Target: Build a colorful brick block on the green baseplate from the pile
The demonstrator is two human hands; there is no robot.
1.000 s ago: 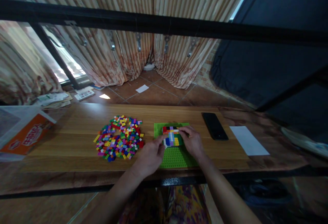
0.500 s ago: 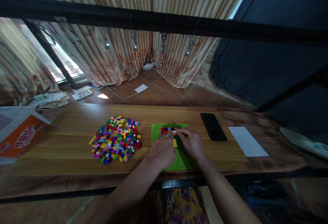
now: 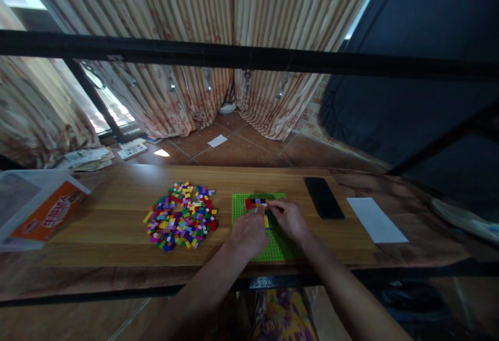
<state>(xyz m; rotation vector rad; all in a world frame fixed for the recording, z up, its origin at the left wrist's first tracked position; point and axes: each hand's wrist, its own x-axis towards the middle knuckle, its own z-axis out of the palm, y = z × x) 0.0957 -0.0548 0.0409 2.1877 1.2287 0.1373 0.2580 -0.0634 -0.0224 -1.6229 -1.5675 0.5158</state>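
A green studded baseplate (image 3: 275,250) lies on the wooden board, with a small group of building bricks (image 3: 252,204) in red, black, purple and other colours on its upper part. My left hand (image 3: 249,232) rests over the plate's left half, closed, its index fingertip at the lower edge of these bricks. From the right, my right hand (image 3: 289,219) reaches in with thumb and fingers pinched at the bricks' right end. Whatever either hand grips is too small or hidden. Between the hands a yellow brick (image 3: 266,222) shows on the plate.
A pile of loose multicoloured bricks (image 3: 183,221) spreads left of the plate. Right of it lie a black phone (image 3: 324,198) and a white paper sheet (image 3: 376,220). A clear plastic box (image 3: 35,180) with an orange label stands far left. A dark bar (image 3: 249,60) crosses beyond the board.
The camera view has tilted up slightly, so the scene sits a little lower. My hands stay at the bricks, with only a small shift of the right fingers.
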